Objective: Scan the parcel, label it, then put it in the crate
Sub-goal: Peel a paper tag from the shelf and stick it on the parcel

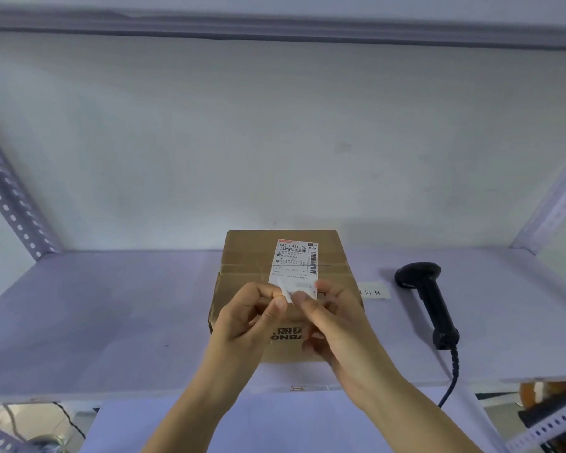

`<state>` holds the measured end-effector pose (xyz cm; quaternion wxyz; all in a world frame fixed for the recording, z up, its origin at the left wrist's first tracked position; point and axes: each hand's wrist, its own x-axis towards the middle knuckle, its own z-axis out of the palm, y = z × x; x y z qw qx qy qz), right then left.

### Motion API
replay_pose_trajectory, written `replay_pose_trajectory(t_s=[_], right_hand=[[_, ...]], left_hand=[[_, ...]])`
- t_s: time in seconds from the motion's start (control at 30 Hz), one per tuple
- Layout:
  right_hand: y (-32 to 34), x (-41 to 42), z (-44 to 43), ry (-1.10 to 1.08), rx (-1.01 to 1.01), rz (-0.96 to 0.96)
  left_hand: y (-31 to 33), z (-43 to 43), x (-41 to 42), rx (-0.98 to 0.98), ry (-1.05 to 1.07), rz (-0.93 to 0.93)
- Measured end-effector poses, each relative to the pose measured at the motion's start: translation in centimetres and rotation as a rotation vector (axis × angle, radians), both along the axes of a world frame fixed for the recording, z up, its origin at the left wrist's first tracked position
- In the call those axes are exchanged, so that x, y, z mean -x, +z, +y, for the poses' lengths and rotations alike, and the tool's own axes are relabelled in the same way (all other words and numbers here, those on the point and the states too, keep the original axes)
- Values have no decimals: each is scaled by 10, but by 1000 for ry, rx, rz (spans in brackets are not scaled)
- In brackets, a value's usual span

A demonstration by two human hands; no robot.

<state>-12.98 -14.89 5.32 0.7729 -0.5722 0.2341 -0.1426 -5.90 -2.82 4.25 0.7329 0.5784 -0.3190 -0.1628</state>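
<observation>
1. Parcel (pixel 285 289), lower centre, on the shelf (pixel 111 322); scanner (pixel 428 302) lies at right.
2. Left hand (pixel 252 318) and right hand (pixel 334 318) pinch a small label (pixel 294 291): labelling step, likely.
3. Next: press the label flat.

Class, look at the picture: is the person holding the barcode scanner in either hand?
No: the barcode scanner lies on the shelf right of the parcel, while the left hand and right hand pinch a small label.
</observation>
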Motion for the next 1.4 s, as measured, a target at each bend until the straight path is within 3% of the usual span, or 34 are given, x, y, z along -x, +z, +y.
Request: replay_pose_trajectory(t_s=[0.07, 0.13, 0.33, 0.87, 1.0, 1.13, 1.4], right_hand=[[-4, 2, 0, -176, 295, -5], [-4, 4, -1, -197, 489, -124], [-1, 2, 1, -83, 657, -203], [-2, -4, -8, -54, 651, -177], [3, -8, -16, -59, 470, -165], [9, -9, -26, -138, 328, -179], [5, -9, -34, -209, 267, -191]], left_hand=[[0, 0, -1, -37, 75, -31], [-1, -1, -2, -85, 143, -60], [-2, -6, -6, -231, 279, -193], [1, -3, -11, -267, 243, -225], [4, 6, -18, -205, 228, -112], [3, 29, -37, -261, 301, -72], [-25, 92, -101, -447, 540, -15]])
